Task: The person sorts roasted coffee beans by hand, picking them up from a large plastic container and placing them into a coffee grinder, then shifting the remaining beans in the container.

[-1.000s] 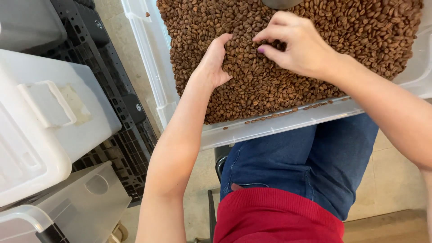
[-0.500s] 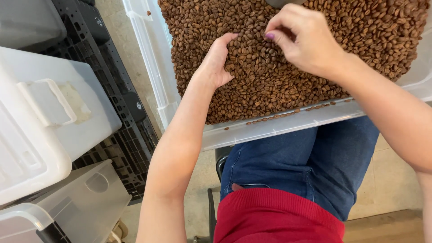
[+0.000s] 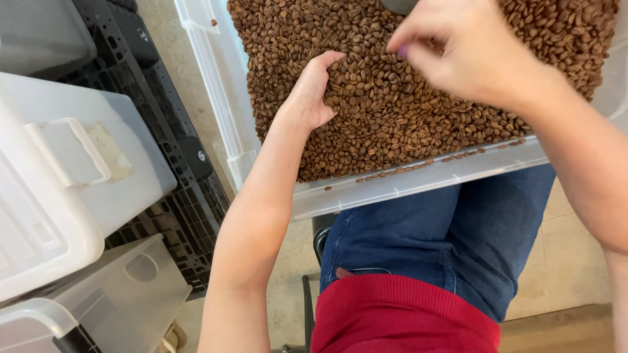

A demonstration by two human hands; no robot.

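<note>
Head view shows us a heap of brown roasted coffee beans [image 3: 392,111] filling a shallow clear plastic tray [image 3: 405,186] that rests across the lap in blue jeans [image 3: 445,235]. Our left hand [image 3: 309,95] lies on the beans at the heap's left side, fingers curved and cupped against them, not pinching anything. Our right hand [image 3: 458,49] hangs blurred just above the beans near the tray's far edge, thumb and fingertips drawn together; whether a bean sits between them we cannot tell. A few stray beans lie along the tray's near rim. Left of the tray stand a black plastic pallet [image 3: 176,150] and white lidded plastic bins [image 3: 65,189]. Below the jeans shows a red top [image 3: 405,317].
</note>
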